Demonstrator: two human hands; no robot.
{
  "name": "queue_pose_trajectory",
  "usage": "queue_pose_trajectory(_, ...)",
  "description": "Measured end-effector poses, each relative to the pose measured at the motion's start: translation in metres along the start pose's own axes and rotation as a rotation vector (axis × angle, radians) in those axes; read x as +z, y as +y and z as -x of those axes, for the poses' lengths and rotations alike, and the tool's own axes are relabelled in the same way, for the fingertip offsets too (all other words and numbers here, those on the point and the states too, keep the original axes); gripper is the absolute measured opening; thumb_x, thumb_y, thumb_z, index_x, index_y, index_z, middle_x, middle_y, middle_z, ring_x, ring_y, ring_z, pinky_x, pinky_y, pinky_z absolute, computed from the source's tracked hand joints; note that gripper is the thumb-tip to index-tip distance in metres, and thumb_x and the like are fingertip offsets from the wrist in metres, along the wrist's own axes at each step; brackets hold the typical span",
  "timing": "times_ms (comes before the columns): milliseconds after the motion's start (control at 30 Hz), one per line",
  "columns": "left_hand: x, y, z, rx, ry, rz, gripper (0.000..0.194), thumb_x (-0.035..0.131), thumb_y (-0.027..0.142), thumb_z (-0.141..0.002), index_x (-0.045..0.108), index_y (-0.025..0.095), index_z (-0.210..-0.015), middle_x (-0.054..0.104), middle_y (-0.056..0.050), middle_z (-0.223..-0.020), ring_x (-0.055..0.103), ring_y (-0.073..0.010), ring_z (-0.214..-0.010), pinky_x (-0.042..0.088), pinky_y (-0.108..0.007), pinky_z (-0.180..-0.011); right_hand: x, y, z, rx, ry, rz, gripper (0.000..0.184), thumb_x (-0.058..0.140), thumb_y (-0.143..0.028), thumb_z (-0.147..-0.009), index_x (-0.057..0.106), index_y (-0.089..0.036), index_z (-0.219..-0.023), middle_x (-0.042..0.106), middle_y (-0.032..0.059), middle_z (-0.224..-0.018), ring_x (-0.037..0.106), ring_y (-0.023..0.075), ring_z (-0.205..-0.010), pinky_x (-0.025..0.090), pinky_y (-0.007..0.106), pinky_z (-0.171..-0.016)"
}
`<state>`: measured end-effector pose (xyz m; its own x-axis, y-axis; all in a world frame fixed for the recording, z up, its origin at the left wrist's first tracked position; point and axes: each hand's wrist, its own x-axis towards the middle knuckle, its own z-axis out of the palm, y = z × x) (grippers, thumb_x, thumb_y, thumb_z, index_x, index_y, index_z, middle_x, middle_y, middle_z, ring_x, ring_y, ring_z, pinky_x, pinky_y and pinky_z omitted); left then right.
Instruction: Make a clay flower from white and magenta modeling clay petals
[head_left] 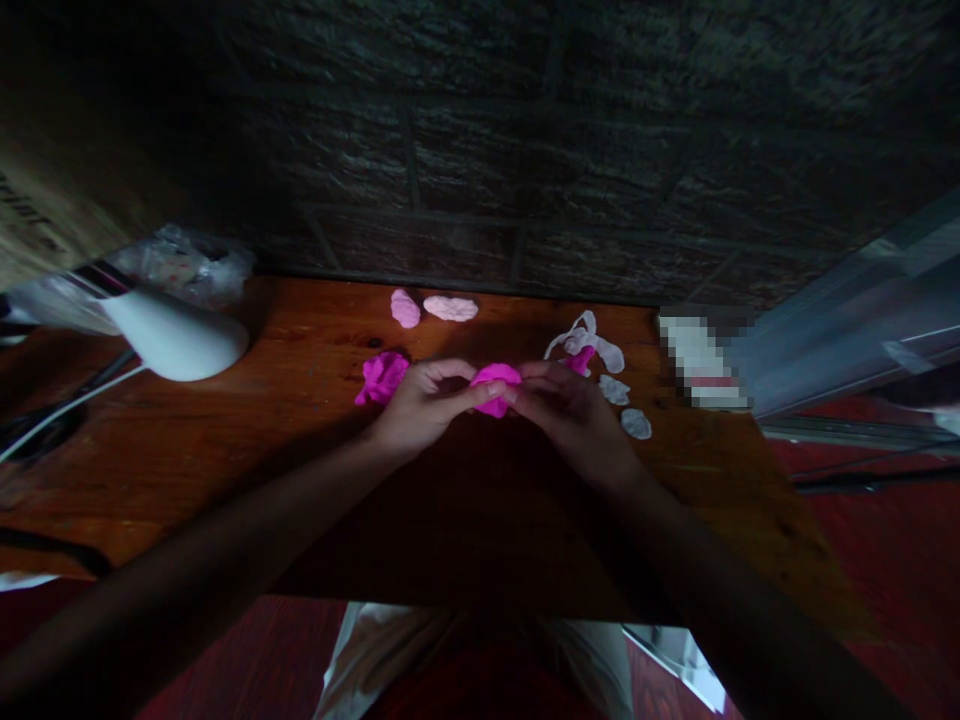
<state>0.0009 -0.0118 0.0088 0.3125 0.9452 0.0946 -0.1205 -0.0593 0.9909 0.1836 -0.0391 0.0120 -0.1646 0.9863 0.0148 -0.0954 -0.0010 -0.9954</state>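
Above the middle of the table, a thin, bright magenta piece of modelling clay (496,388) is pinched between my two hands. My left hand (424,405) grips its left edge with thumb and forefinger. On the opposite edge, my right hand (574,410) has its thumb and fingers closed. A crumpled magenta lump (382,378) lies just left of my left hand. Partly hidden behind my right hand is another bit of magenta (580,360), beside a whitish looped piece (604,352). Two small whitish flat pieces (636,424) rest to the right of that hand.
Two pale pink lumps (450,308) lie at the back of the wooden table (315,330), near the dark brick wall (465,150). A white lamp-like object (184,335) with a cable stands left, by clear plastic wrapping (199,262). A blurred-out pale box (701,360) sits at the right end.
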Motion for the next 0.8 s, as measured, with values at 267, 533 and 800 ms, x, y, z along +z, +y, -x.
queue_pose_trajectory(267, 0.0046, -0.0037, 0.0022, -0.074, 0.064, 0.026, 0.016, 0.084, 0.029, -0.073, 0.079, 0.016, -0.078, 0.072, 0.000, -0.072, 0.056, -0.0093, -0.064, 0.042, -0.022, -0.062, 0.0048, 0.0040, 0.0013, -0.060, 0.053, 0.023, 0.045, 0.085, -0.028, -0.071, 0.065, -0.021, -0.111, 0.080, 0.0054, -0.101, 0.076, 0.0206, -0.094, 0.062, 0.036, -0.087)
queue_pose_trajectory(533, -0.0024, -0.0076, -0.0006, -0.130, -0.048, 0.042, 0.023, 0.078, 0.039, -0.081, 0.077, 0.017, -0.080, 0.069, -0.001, -0.074, 0.056, -0.0101, -0.067, 0.040, -0.022, -0.062, 0.0037, 0.0040, 0.0018, -0.065, 0.096, 0.127, 0.048, 0.086, -0.036, -0.071, 0.066, -0.021, -0.112, 0.081, 0.0059, -0.095, 0.078, 0.0235, -0.089, 0.063, 0.038, -0.083)
queue_pose_trajectory(800, 0.0024, -0.0016, 0.0003, -0.085, 0.017, -0.062, 0.017, 0.077, 0.034, -0.079, 0.077, 0.017, -0.081, 0.065, 0.001, -0.068, 0.050, -0.0101, -0.061, 0.039, -0.023, -0.060, 0.0006, 0.0039, -0.0005, -0.044, 0.098, 0.081, 0.050, 0.086, -0.036, -0.070, 0.066, -0.020, -0.114, 0.080, 0.0054, -0.097, 0.077, 0.0221, -0.089, 0.063, 0.037, -0.082)
